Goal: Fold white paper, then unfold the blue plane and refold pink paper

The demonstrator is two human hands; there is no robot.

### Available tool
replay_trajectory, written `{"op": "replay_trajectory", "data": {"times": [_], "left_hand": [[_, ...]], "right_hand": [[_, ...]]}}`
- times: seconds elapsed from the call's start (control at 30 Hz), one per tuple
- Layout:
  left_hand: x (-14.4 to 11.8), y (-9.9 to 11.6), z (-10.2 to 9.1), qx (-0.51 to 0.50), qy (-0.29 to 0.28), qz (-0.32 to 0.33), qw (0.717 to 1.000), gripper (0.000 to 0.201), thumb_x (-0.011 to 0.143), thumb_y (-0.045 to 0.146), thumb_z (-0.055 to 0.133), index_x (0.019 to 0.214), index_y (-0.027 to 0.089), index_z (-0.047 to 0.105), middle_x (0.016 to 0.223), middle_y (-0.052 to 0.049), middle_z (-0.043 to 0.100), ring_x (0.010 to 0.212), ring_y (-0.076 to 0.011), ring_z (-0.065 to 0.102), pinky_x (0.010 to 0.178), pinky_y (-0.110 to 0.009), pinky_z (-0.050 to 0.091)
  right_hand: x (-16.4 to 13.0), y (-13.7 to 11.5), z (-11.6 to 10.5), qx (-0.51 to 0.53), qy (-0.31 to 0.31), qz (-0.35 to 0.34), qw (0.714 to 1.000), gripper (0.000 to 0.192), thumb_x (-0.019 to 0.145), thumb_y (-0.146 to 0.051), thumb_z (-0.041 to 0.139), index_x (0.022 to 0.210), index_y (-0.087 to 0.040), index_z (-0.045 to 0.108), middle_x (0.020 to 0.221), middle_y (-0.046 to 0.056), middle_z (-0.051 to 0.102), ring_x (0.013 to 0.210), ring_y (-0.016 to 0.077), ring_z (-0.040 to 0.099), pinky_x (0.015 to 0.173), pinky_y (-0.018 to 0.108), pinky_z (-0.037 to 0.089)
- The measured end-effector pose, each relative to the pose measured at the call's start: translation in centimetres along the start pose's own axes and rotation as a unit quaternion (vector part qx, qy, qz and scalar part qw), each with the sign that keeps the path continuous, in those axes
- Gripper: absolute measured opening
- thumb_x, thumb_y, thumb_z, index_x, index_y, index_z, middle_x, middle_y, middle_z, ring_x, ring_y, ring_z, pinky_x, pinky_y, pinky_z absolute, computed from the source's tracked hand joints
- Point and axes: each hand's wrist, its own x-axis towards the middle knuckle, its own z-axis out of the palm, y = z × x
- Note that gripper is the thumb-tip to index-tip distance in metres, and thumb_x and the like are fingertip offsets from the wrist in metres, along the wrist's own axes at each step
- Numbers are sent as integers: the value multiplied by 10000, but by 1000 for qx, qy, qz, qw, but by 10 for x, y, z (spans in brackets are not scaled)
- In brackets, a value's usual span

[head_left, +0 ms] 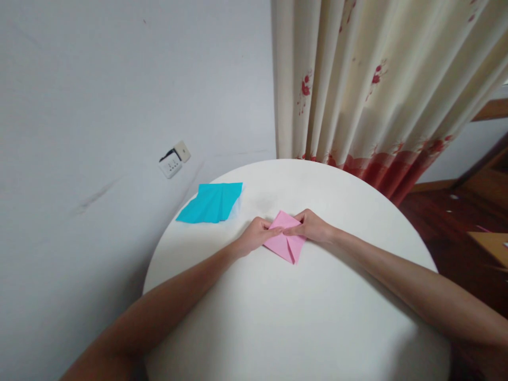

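A pink sheet of origami paper [280, 245], folded into a small diamond, is between my hands over the table. A seam runs from its middle to the near corner, where the flaps part slightly. My left hand [257, 233] grips the left edge, thumb on top near the centre and fingers curled underneath. From the right, my right hand [311, 226] pinches the opposite edge, its thumb pressed on the middle close to the other thumb. The fingers below the paper are partly hidden.
A creased blue paper [212, 203] lies at the back left of the round white table [246, 317]. Beyond it, wall sockets [171, 165] sit on the white wall. A floral curtain [349, 90] hangs behind the table, and a wooden surface [492, 246] shows at far right.
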Motion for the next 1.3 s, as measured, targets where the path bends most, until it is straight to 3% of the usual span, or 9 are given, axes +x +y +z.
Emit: {"op": "replay_trajectory", "data": {"times": [0.17, 0.43, 0.67, 0.8, 0.93, 1.0, 1.1, 1.17, 1.3], "left_hand": [[-1, 3, -2, -26, -20, -5, 999, 492, 753, 574, 674, 668, 89, 659, 577, 2, 543, 534, -98, 453, 504, -214, 280], [2, 0, -15, -21, 2, 17, 1000, 433, 797, 532, 655, 659, 124, 617, 580, -21, 595, 516, -89, 504, 492, -200, 357], [7, -5, -13, 36, 83, 92, 992, 416, 863, 517, 578, 658, 158, 536, 567, 18, 537, 542, -95, 493, 544, -211, 386], [8, -8, -9, -15, 154, 157, 975, 295, 915, 463, 537, 918, 169, 565, 776, -15, 637, 720, -127, 604, 673, -234, 463], [5, -6, -4, -50, 87, 173, 980, 490, 849, 370, 668, 1284, 194, 527, 1054, -82, 687, 976, -187, 648, 846, -289, 494], [3, -4, -2, -16, 71, 168, 983, 476, 795, 335, 730, 1232, 180, 620, 1117, -105, 691, 1041, -221, 640, 901, -309, 486], [0, -1, 0, 51, 115, 167, 978, 374, 732, 296, 784, 1081, 172, 727, 1130, -106, 705, 1050, -240, 643, 931, -318, 480], [0, -1, 0, 64, 141, 164, 974, 372, 726, 283, 787, 1078, 176, 734, 1113, -98, 717, 1021, -235, 655, 924, -321, 488], [4, -6, -3, 12, 177, 129, 976, 416, 736, 306, 777, 1120, 158, 718, 1153, -110, 709, 1000, -238, 668, 883, -327, 520]], "right_hand": [[0, 0, -3, 21, 22, 11, 999, 299, 585, -351, 828, 724, -97, 753, 647, 32, 685, 538, 114, 548, 514, 227, 410], [-1, -5, -16, 60, 104, 27, 992, 285, 520, -307, 863, 630, -87, 719, 578, 47, 667, 484, 105, 520, 461, 228, 379], [2, -2, -21, 83, 133, 35, 987, 278, 533, -303, 863, 642, -87, 727, 598, 66, 684, 495, 115, 537, 466, 233, 386], [3, 2, -22, 113, 136, 31, 984, 303, 540, -314, 865, 677, -78, 735, 631, 84, 698, 521, 126, 559, 490, 242, 405], [3, 2, -17, 125, 128, 30, 983, 329, 538, -326, 872, 689, -70, 732, 626, 79, 690, 524, 122, 550, 490, 238, 391], [3, 3, -13, 140, 114, 24, 983, 341, 544, -338, 872, 696, -70, 726, 634, 77, 688, 530, 124, 552, 501, 243, 397], [4, 5, -8, 146, 104, 18, 984, 352, 566, -360, 860, 699, -72, 708, 653, 76, 684, 542, 129, 557, 518, 253, 408], [4, 5, -5, 130, 118, 1, 984, 370, 590, -368, 847, 773, -79, 707, 675, 64, 683, 552, 127, 557, 521, 250, 406], [5, 3, -5, 75, 188, -81, 976, 579, 657, -359, 808, 1166, -156, 622, 635, -24, 641, 533, 107, 521, 511, 227, 379]]}}
